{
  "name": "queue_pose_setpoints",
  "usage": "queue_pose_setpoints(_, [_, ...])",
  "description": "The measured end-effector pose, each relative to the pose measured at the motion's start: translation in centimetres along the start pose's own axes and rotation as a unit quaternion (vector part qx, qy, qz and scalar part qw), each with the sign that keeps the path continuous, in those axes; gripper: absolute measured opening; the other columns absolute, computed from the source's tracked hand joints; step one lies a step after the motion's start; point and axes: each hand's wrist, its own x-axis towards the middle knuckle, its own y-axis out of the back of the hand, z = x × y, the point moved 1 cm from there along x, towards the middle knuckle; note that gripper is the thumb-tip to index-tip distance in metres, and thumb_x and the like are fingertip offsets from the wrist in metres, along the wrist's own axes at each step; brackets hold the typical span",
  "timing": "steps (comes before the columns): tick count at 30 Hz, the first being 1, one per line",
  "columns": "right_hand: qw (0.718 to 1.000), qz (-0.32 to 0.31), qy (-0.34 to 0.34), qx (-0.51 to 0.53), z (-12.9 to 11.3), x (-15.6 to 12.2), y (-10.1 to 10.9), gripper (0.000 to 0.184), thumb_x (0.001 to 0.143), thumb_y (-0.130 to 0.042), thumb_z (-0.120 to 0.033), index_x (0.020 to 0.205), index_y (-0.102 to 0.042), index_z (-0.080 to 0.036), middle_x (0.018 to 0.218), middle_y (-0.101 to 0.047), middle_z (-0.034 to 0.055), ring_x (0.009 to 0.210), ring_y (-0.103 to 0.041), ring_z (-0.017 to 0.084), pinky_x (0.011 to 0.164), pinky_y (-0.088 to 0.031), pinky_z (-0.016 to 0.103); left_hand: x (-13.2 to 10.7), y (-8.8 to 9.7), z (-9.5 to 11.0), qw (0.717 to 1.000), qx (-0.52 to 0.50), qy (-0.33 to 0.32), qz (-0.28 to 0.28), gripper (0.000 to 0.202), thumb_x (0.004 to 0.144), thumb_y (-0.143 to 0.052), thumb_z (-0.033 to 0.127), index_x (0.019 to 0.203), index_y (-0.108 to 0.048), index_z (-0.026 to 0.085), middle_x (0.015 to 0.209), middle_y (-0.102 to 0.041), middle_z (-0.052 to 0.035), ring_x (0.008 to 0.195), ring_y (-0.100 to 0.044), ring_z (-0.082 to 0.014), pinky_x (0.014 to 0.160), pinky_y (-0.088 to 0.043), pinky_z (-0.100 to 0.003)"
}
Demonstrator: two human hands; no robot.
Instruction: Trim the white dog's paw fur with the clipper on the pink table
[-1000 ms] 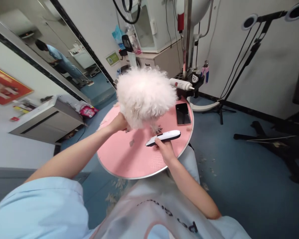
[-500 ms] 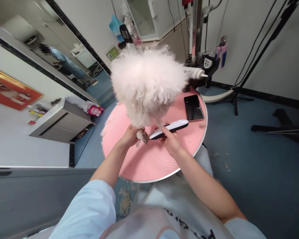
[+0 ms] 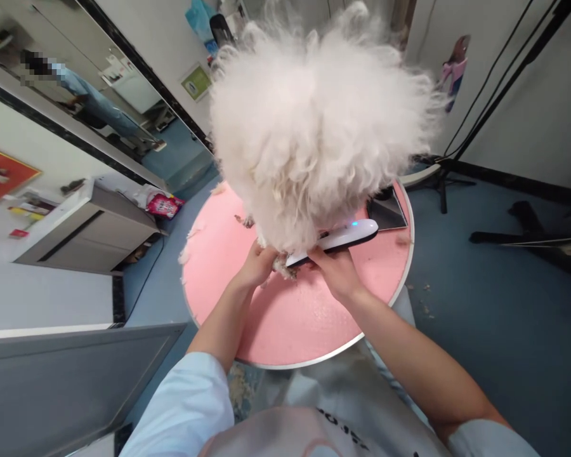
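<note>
A fluffy white dog (image 3: 314, 127) stands on a round pink table (image 3: 285, 317), seen from behind and above. My left hand (image 3: 254, 266) is closed around one of the dog's paws, lifted just above the tabletop. My right hand (image 3: 335, 270) grips a white and black electric clipper (image 3: 335, 241) with a blue light lit on it. The clipper's dark head touches the held paw (image 3: 280, 263). The dog's fur hides my fingertips in part.
A dark phone (image 3: 385, 212) lies flat on the table's far right, half hidden by the dog. Fur clippings lie on the blue floor (image 3: 423, 301). A low grey cabinet (image 3: 80, 231) stands left, a mirror above it. Black stand legs (image 3: 528, 235) spread at right.
My head has moved closer, so the dog fills more of the view. My left hand went from the dog's side to its lifted paw. The clipper's head has reached the paw.
</note>
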Motion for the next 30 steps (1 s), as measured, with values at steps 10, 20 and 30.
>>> queue_pose_setpoints(10, [0.996,0.046,0.063,-0.034,1.8,-1.1,0.8,0.033,0.065,-0.074,-0.040,0.084,-0.053,-0.023,0.080,-0.063,-0.0004,0.079,-0.062,0.019,0.078,-0.052,0.038,0.4,0.4,-1.3,0.999,0.007,-0.026,-0.044,0.017,0.069,-0.057,0.031,0.061,-0.059,0.015,0.044,-0.055,-0.0008,0.042,-0.054,-0.0146,0.042,-0.044,-0.025])
queue_pose_setpoints(20, [0.950,-0.077,0.209,-0.220,0.2,-3.0,1.1,0.017,0.074,-0.067,-0.023,0.085,-0.055,-0.025,0.081,-0.064,0.0001,0.083,-0.064,0.022,0.087,-0.049,0.043,0.9,0.9,-2.8,0.998,0.016,-0.048,0.023,0.021,0.071,-0.062,0.033,0.059,-0.054,0.018,0.052,-0.055,-0.0006,0.053,-0.055,-0.0140,0.047,-0.043,-0.023])
queue_pose_setpoints(30, [0.963,-0.019,0.212,-0.164,1.1,-4.3,2.5,0.036,0.063,-0.073,-0.017,0.092,-0.056,-0.028,0.093,-0.068,0.0016,0.079,-0.065,0.021,0.077,-0.052,0.039,0.9,0.7,-2.2,1.000,-0.012,-0.015,0.008,0.020,0.068,-0.067,0.034,0.067,-0.056,0.018,0.055,-0.055,0.0000,0.056,-0.055,-0.0147,0.049,-0.043,-0.024])
